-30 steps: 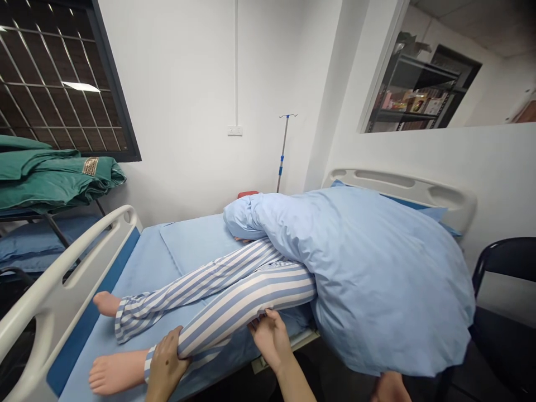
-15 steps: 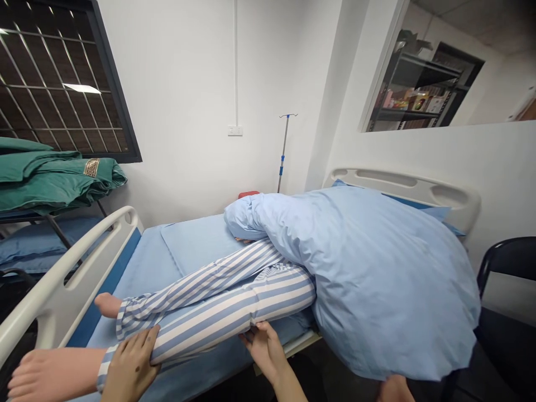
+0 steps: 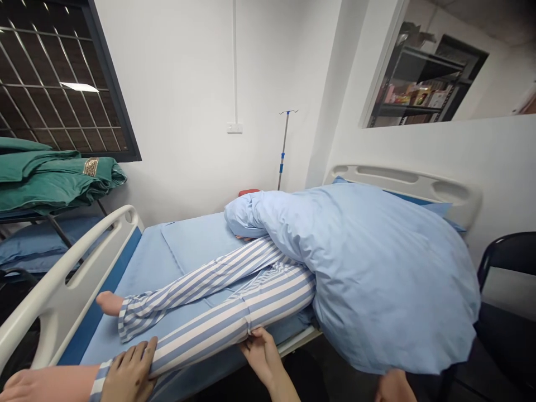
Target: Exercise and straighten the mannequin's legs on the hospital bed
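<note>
A lying figure in blue-and-white striped trousers (image 3: 218,329) is stretched out on the bed, its near leg at the mattress edge. My left hand (image 3: 129,369) is wrapped over the lower part of that near leg, just above the bare near foot (image 3: 46,384). At the knee, the fingers of my right hand (image 3: 263,354) are closed on the underside of the trouser leg. The far leg with its bare foot (image 3: 109,303) lies apart on the sheet. A light blue quilt (image 3: 377,268) covers the figure's upper part.
A pale footboard (image 3: 46,301) stands at the left and a headboard (image 3: 454,198) at the right. A dark chair (image 3: 508,285) is beside the bed. Behind it rises a drip stand (image 3: 285,142). Something skin-coloured (image 3: 394,386) shows under the quilt's hanging edge.
The near leg has shifted slightly towards me and the foot end, away from the far leg, with both my hands still on it. The quilt looks the same.
</note>
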{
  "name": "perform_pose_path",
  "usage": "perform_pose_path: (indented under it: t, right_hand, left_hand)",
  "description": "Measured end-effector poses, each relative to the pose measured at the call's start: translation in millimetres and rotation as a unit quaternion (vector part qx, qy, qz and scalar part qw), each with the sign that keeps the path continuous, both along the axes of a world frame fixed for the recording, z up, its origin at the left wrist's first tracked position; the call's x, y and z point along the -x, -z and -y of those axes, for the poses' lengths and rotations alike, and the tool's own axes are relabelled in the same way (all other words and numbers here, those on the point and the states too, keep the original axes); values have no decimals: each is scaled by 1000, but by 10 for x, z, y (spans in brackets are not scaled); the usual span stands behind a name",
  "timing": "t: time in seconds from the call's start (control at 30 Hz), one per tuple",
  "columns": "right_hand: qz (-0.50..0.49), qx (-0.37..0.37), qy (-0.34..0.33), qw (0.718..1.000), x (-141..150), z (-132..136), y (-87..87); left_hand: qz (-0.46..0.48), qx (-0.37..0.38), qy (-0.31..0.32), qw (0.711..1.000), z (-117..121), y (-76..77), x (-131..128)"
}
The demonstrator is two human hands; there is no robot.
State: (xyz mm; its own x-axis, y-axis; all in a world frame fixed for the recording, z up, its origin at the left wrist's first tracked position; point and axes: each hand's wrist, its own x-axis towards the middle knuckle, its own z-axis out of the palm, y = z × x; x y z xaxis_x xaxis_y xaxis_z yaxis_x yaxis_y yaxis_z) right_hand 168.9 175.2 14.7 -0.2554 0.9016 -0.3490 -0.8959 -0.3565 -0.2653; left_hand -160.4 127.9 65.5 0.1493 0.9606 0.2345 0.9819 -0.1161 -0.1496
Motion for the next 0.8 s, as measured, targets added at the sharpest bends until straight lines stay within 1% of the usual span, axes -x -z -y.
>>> perform_pose_path:
  t: [0.13, 0.27, 0.33, 0.43, 0.53, 0.63, 0.7, 0.8]
  right_hand:
    - [-34, -11, 19, 999, -91, -40, -273]
    - [-62, -22, 36, 997, -173, -84, -577]
    - [-70, -31, 40, 996, -199, -100, -686]
    - [-74, -34, 42, 996, -219, -109, -748]
    - [-73, -23, 40, 996, -222, -97, -726]
    - [-62, -20, 41, 997, -222, -69, -715]
    - [-57, -22, 41, 997, -223, -50, -729]
    - [-58, -20, 41, 997, -220, -40, -745]
  left_hand:
    - [26, -17, -15, 999, -175, 129, -22]
    - [69, -29, -40, 996, -413, 274, -194]
    - [89, -32, -61, 994, -504, 368, -296]
    - [108, -13, -89, 990, -562, 529, -402]
    - [118, 11, -90, 989, -553, 650, -437]
    - [117, 18, -77, 990, -541, 656, -425]
    - [116, 22, -62, 991, -551, 595, -380]
    - [114, 28, -15, 993, -570, 454, -218]
